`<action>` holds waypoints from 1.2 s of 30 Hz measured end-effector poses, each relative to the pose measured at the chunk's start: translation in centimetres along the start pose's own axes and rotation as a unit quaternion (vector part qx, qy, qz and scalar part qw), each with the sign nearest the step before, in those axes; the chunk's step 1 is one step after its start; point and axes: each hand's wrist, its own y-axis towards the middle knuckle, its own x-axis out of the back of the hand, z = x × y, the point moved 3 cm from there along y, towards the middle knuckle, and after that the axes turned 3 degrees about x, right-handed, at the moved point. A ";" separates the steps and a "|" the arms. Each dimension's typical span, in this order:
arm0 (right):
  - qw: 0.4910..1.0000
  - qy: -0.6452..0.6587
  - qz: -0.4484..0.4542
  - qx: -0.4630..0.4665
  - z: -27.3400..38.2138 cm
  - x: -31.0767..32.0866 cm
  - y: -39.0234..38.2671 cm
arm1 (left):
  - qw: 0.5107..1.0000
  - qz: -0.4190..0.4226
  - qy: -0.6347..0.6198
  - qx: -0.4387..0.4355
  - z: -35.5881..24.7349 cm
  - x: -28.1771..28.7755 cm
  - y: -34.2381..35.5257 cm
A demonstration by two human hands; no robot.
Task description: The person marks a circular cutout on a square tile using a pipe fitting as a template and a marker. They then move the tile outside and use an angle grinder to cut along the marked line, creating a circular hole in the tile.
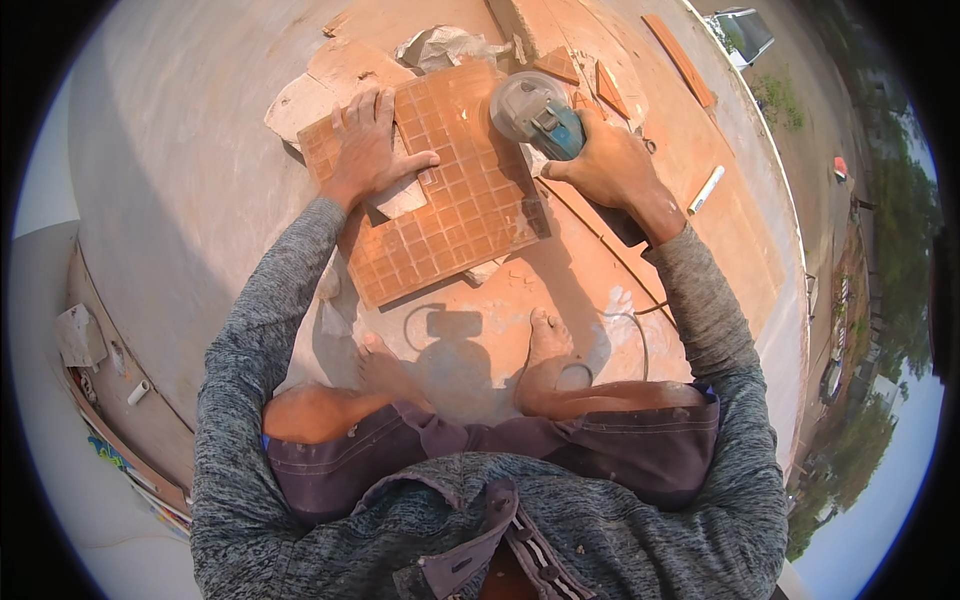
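A terracotta tile (478, 190) with a grid of ridges on its face rests tilted on pale stone pieces in front of my feet. A notch is cut into it, and a light slab (402, 198) shows through the gap. My left hand (370, 148) lies on the tile's left part, fingers spread, thumb reaching over the notch. At the tile's far right edge my right hand (612, 165) is wrapped round a teal angle grinder (556, 130) with a round guard. Whether the disc touches the tile, I cannot tell.
Broken tile pieces (610, 90) lie past the grinder, with a long tile strip (680, 60) farther right. A white marker (706, 190) sits right of my wrist. The power cord (640, 335) loops by my right foot (548, 345). A raised ledge edge (790, 205) borders the right side.
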 end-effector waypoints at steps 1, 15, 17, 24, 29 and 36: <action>1.000 0.016 -0.007 0.000 -0.3 0.2 -0.2 | 1.000 0.003 0.006 0.002 -0.1 0.1 0.0; 0.979 0.202 -0.017 -0.030 -3.4 1.7 -3.1 | 0.999 -0.004 -0.037 -0.008 0.3 0.6 0.4; 0.972 0.228 -0.060 -0.015 -4.2 1.3 -3.3 | 0.999 -0.009 -0.042 -0.008 0.5 0.7 0.5; 0.935 0.331 -0.120 -0.041 -7.3 1.9 -4.7 | 0.996 -0.020 -0.083 -0.020 -3.7 4.0 -1.3; 0.860 0.501 -0.081 -0.055 -8.4 2.4 -5.1 | 0.936 0.157 -0.310 -0.047 -13.2 7.2 -2.7; 0.697 0.708 -0.095 -0.065 -10.1 -0.6 -5.2 | 0.640 0.415 -0.645 0.053 -28.5 6.5 -1.6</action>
